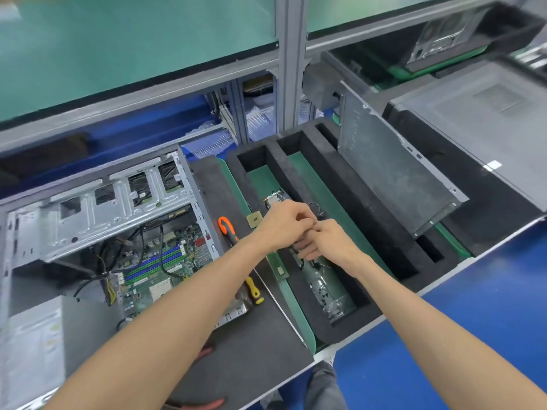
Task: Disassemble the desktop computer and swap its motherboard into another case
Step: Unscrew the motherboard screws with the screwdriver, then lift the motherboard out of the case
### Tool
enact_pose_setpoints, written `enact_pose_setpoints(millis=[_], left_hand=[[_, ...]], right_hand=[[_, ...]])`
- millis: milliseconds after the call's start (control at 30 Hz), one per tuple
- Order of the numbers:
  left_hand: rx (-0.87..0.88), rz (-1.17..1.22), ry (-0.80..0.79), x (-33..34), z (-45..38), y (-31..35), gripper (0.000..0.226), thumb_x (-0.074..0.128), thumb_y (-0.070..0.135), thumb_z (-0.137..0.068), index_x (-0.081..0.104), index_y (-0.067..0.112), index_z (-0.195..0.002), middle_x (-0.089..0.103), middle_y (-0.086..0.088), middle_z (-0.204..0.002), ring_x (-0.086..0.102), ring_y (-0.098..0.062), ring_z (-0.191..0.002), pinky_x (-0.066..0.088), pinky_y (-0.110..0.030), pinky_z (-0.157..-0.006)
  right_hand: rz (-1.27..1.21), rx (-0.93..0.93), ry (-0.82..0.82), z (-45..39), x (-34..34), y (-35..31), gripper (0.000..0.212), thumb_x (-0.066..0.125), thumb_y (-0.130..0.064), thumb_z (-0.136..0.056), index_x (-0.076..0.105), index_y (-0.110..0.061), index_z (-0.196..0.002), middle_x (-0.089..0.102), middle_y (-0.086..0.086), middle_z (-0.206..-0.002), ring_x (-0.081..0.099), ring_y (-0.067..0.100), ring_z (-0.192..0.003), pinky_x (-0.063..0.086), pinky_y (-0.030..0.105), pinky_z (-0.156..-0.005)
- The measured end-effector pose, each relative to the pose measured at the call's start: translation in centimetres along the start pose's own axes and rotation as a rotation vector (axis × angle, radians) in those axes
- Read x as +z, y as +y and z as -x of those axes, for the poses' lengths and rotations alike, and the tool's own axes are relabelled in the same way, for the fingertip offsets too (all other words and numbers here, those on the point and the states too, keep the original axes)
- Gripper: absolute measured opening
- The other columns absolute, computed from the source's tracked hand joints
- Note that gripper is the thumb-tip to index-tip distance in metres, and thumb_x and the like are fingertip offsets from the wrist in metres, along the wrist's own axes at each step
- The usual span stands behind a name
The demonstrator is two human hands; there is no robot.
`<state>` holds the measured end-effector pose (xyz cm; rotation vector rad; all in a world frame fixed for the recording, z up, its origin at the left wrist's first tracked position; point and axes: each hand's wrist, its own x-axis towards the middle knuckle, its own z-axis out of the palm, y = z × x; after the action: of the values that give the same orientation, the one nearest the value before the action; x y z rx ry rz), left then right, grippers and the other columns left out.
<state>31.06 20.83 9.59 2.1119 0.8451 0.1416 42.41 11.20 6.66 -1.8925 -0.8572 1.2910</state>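
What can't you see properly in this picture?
- Whatever the left hand and right hand hold: curled fingers cover it, head view.
- Lower part of the green circuit board: left forearm crosses it.
- Red-handled tool: cut off by the bottom edge.
- Small parts in the clear bag: too tiny.
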Motion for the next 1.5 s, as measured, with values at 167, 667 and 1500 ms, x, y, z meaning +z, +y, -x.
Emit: enact_pose_setpoints(millis=[167, 667, 1500], left_hand=[[0.073, 0.057, 0.191, -4.5, 2.4, -1.0, 0.015, 0.065, 0.016, -0.090, 0.077, 0.024, -0.091, 0.072, 0.015, -0.083, 0.065, -0.001, -0.081, 0.049, -0.019, -0.078], [-0.145, 0.081, 0.465, -14.0, 13.9, -11.2, 0.011, 0.073, 0.016, -0.089, 0.078, 0.026, -0.090, 0.073, 0.014, -0.076, 0.067, -0.007, -0.071, 0.054, -0.023, -0.070], [-0.527, -0.049, 0.263, -13.5, 17.6, -17.1, 0.047, 0.040, 0.015, -0.095, 0.059, 0.019, -0.138, 0.064, -0.001, -0.047, 0.060, 0.000, -0.043, 0.057, -0.026, -0.066]], right_hand=[[-0.027, -0.202, 0.034, 0.4, 2.0, -4.1, 0.025, 0.047, -0.004, -0.099, 0.072, -0.005, -0.098, 0.074, 0.016, -0.080, 0.069, 0.023, -0.063, 0.055, 0.029, -0.060], [0.326, -0.716, -0.005, 1.3, 13.6, -12.4, 0.004, 0.072, -0.009, -0.087, 0.074, -0.012, -0.087, 0.070, -0.001, -0.072, 0.062, 0.011, -0.064, 0.049, 0.017, -0.065], [0.729, -0.376, -0.546, 0.0, 24.6, -11.2, 0.037, 0.047, 0.002, -0.094, 0.056, -0.030, -0.108, 0.060, 0.010, -0.132, 0.065, 0.037, -0.095, 0.055, 0.049, -0.081]])
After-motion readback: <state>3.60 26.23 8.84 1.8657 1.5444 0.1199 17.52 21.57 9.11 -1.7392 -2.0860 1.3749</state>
